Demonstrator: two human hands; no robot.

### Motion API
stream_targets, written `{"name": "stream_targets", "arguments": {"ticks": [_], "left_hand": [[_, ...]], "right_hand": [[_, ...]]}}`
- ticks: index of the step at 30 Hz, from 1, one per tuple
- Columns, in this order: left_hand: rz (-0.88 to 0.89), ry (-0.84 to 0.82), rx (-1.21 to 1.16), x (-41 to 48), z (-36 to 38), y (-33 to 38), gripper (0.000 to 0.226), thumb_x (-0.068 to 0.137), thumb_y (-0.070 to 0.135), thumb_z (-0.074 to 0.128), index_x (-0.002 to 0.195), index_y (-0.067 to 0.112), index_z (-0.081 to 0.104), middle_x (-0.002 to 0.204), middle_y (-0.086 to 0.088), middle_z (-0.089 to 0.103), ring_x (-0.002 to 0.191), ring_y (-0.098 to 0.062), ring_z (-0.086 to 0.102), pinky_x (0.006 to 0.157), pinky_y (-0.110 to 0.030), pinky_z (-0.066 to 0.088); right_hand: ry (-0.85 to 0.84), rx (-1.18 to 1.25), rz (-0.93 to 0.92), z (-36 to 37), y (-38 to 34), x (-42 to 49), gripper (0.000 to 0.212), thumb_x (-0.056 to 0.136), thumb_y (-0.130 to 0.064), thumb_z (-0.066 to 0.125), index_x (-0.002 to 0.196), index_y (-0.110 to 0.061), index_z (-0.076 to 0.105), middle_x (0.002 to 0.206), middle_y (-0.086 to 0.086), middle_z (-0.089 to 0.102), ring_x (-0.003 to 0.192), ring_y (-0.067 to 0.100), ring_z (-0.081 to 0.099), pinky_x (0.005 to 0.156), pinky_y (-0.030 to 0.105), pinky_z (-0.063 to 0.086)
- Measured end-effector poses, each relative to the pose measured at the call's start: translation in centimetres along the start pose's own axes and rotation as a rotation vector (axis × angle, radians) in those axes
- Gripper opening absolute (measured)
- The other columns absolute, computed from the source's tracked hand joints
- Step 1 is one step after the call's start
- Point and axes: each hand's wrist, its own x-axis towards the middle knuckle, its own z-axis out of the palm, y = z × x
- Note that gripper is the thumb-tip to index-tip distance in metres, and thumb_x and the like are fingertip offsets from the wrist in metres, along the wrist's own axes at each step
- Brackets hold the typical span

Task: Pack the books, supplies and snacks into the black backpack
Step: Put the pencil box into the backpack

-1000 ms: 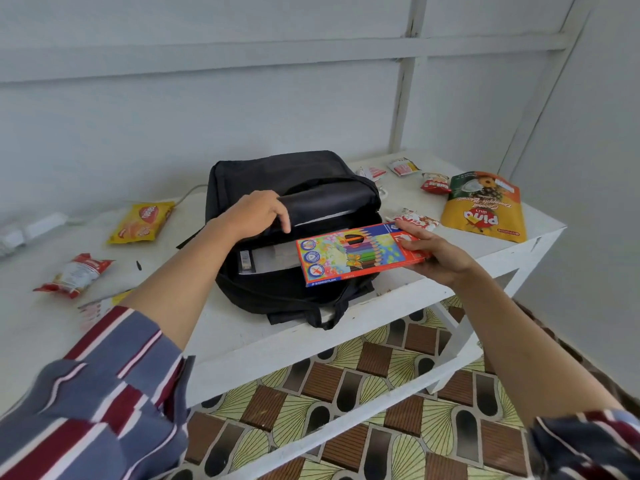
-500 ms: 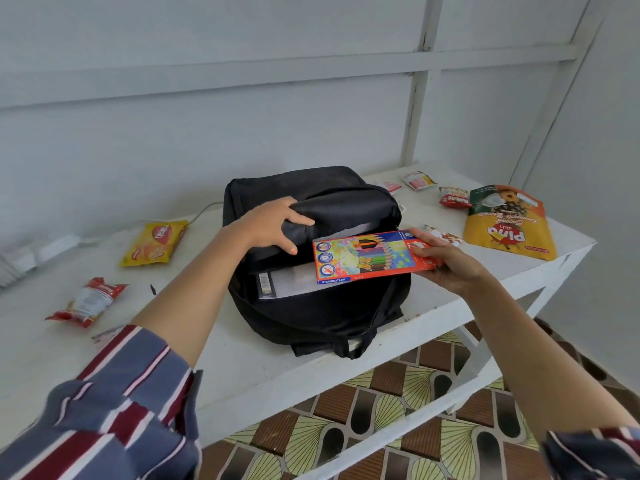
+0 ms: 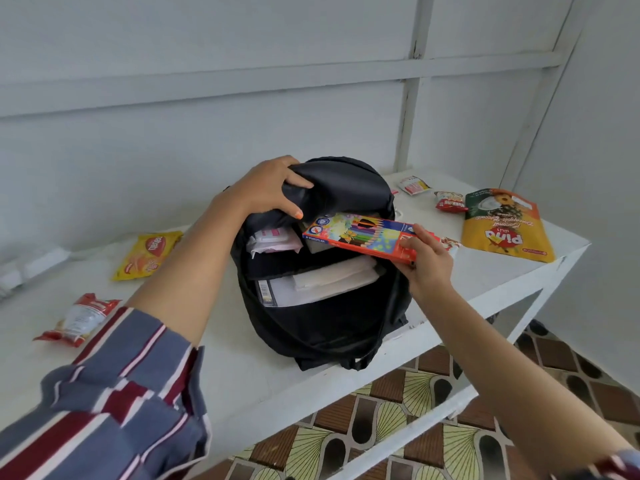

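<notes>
The black backpack (image 3: 329, 327) lies on the white table (image 3: 249, 372) with its main compartment wide open. My left hand (image 3: 266, 190) grips the top flap and holds it pulled back. My right hand (image 3: 427, 259) holds a colourful box of coloured pencils (image 3: 360, 233) by its right end, the box's left end over the opening. Inside I see white books or papers (image 3: 329, 282) and a pinkish-white packet (image 3: 273, 239).
A yellow snack packet (image 3: 149, 254) and a red-and-white one (image 3: 79, 318) lie left of the bag. To the right are a large yellow-green pouch (image 3: 502, 225), a small red packet (image 3: 450, 202) and a small white sachet (image 3: 414, 185). The table's front edge is near; patterned floor below.
My left hand has lifted the flap higher and back, opening the bag wider. My right hand has moved the pencil box further over the opening. The camera has come closer.
</notes>
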Motion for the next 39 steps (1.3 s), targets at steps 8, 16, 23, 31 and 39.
{"name": "stream_targets", "arguments": {"ticks": [8,16,23,31,39], "left_hand": [[0.001,0.023,-0.034,0.0,-0.3,-0.2,0.057,0.062,0.018,0.084,0.116,0.016,0.066,0.126,0.0,0.049,0.115,-0.016,0.046,0.09,-0.015,0.03],[0.002,0.014,-0.072,0.5,0.1,0.0,0.054,0.063,0.022,0.084,0.114,0.02,0.066,0.115,0.011,0.044,0.107,-0.008,0.043,0.093,-0.02,0.03],[-0.003,0.004,-0.081,0.5,0.2,-0.1,0.056,0.061,0.023,0.085,0.114,0.02,0.067,0.113,0.012,0.044,0.105,-0.005,0.043,0.092,-0.018,0.03],[-0.01,-0.003,-0.105,0.5,0.3,-0.7,0.054,0.061,0.026,0.085,0.113,0.021,0.067,0.115,0.012,0.045,0.107,-0.006,0.043,0.094,-0.019,0.03],[-0.012,-0.005,-0.126,0.2,0.2,-0.8,0.054,0.062,0.025,0.084,0.113,0.02,0.067,0.118,0.011,0.046,0.108,-0.006,0.043,0.093,-0.018,0.029]], "right_hand": [[0.174,0.151,-0.077,1.0,1.7,-1.6,0.032,0.081,0.001,0.064,0.109,-0.015,0.067,0.096,-0.003,0.059,0.079,0.014,0.063,0.051,0.023,0.055],[0.227,0.034,-0.152,3.6,2.6,-1.0,0.041,0.091,-0.01,0.057,0.128,-0.025,0.053,0.122,-0.002,0.052,0.09,0.011,0.062,0.069,0.025,0.057],[-0.127,-0.439,-0.073,6.9,5.5,-1.3,0.059,0.098,-0.025,0.039,0.148,-0.032,0.008,0.148,0.001,0.034,0.125,0.023,0.046,0.106,0.036,0.036],[-0.182,-1.51,-0.64,2.1,2.9,-1.1,0.052,0.091,-0.029,0.051,0.14,-0.027,0.036,0.125,0.013,0.046,0.105,0.028,0.048,0.083,0.035,0.041],[-0.355,-1.821,-0.779,1.6,5.1,0.7,0.052,0.098,-0.037,0.034,0.148,-0.031,0.018,0.158,0.003,0.004,0.145,0.019,-0.002,0.115,0.043,-0.003]]}}
